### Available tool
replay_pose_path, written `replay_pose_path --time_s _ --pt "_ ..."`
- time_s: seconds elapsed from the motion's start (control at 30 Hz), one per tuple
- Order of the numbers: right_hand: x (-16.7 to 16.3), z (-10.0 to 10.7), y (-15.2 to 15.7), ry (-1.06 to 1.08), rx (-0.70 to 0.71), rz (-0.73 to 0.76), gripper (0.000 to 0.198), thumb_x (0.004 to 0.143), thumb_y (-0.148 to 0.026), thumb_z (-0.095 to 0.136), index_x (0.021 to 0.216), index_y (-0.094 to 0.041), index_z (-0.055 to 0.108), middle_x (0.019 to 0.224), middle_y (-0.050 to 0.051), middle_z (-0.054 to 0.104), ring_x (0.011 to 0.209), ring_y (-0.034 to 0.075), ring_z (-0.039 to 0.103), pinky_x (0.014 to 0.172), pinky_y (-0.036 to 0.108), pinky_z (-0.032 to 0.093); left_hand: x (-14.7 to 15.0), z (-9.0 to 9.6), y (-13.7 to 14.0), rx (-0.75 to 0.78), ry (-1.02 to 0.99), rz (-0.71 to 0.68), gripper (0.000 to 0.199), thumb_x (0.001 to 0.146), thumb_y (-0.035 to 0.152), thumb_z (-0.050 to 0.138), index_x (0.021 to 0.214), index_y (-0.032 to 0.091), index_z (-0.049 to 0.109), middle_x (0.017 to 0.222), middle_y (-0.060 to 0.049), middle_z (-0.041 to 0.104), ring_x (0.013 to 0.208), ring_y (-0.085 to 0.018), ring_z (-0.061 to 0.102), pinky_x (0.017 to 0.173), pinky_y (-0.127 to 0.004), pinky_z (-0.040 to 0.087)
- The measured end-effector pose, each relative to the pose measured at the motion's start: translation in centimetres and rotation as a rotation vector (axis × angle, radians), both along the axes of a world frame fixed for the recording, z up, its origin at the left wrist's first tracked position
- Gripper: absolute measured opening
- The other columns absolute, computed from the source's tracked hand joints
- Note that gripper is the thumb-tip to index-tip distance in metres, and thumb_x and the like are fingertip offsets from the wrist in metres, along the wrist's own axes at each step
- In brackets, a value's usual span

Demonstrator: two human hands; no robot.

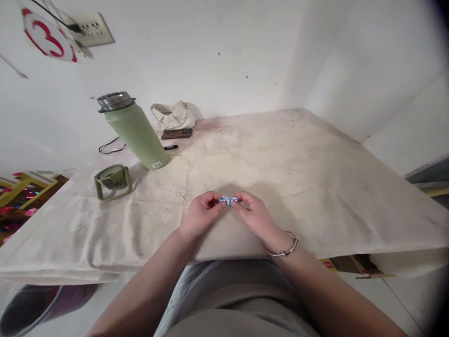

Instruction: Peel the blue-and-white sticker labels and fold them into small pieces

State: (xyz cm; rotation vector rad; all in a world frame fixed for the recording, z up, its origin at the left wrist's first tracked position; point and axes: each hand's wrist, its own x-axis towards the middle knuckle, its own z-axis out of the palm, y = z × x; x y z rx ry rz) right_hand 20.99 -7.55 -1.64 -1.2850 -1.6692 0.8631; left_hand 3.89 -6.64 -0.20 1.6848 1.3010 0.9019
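A small white oblong piece with blue markings (229, 201) is held level between my hands, just above the cloth near the table's front edge. I cannot make out its exact kind. My left hand (201, 213) pinches its left end between thumb and fingers. At the other end, my right hand (255, 213) grips it the same way, with a silver bangle on that wrist. The fingertips cover both ends of the piece.
A green bottle (136, 131) without its lid stands at the left, its green lid (112, 182) on the cloth beside it. Behind are a black pen (171, 147), a phone (177, 134) and a cream handbag (171, 116). A pale cloth (298, 178) covers the table.
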Motion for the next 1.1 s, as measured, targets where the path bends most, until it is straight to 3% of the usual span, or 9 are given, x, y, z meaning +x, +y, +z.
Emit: replay_pose_path --time_s 0.13,0.33,0.57,0.8,1.1 --pt "-0.1 0.1 0.0 0.004 -0.015 0.010 0.018 0.085 -0.033 0.051 0.085 -0.018 0.061 0.084 0.003 0.064 0.078 0.016 0.057 0.065 0.028 0.042 0.0 0.0 -0.1 -0.020 -0.063 -0.004 0.015 0.076 0.029 0.061 0.084 0.017 0.066 0.075 0.000 0.062 0.067 -0.012 0.053 0.064 -0.024 0.039" --pt "-0.1 0.0 0.2 0.034 -0.019 -0.024 0.014 0.083 -0.028 0.050 0.085 -0.018 0.059 0.084 0.002 0.064 0.079 0.016 0.058 0.068 0.027 0.043 -0.4 -0.3 0.6 -0.210 -0.719 0.126 0.013 0.065 0.020 0.074 0.074 0.015 0.066 0.068 0.002 0.060 0.065 -0.009 0.050 0.064 -0.019 0.039" --pt "-0.2 -0.6 0.3 -0.023 0.031 0.012 0.013 0.082 -0.024 0.050 0.075 -0.020 0.059 0.078 0.002 0.064 0.077 0.017 0.058 0.073 0.030 0.042 -1.7 0.0 1.8 -0.397 -1.112 0.106 0.014 0.071 0.023 0.067 0.079 0.016 0.057 0.067 0.003 0.052 0.057 -0.006 0.048 0.061 -0.022 0.044" --pt "-0.3 -0.8 0.1 -0.080 0.072 0.034 0.013 0.082 -0.023 0.050 0.075 -0.020 0.060 0.079 0.003 0.065 0.078 0.018 0.058 0.074 0.031 0.042 -2.0 -0.4 1.8 -0.494 -1.256 0.035 0.010 0.075 0.017 0.063 0.082 0.015 0.057 0.069 0.002 0.053 0.058 -0.006 0.050 0.059 -0.021 0.045" --pt "-0.3 -0.8 0.1 -0.114 0.095 0.049 0.013 0.082 -0.023 0.050 0.076 -0.019 0.061 0.079 0.003 0.065 0.078 0.018 0.059 0.074 0.031 0.043 -2.0 -0.6 1.8 -0.488 -1.258 0.039 0.009 0.074 0.015 0.064 0.081 0.014 0.058 0.070 0.001 0.054 0.059 -0.007 0.051 0.059 -0.020 0.045"
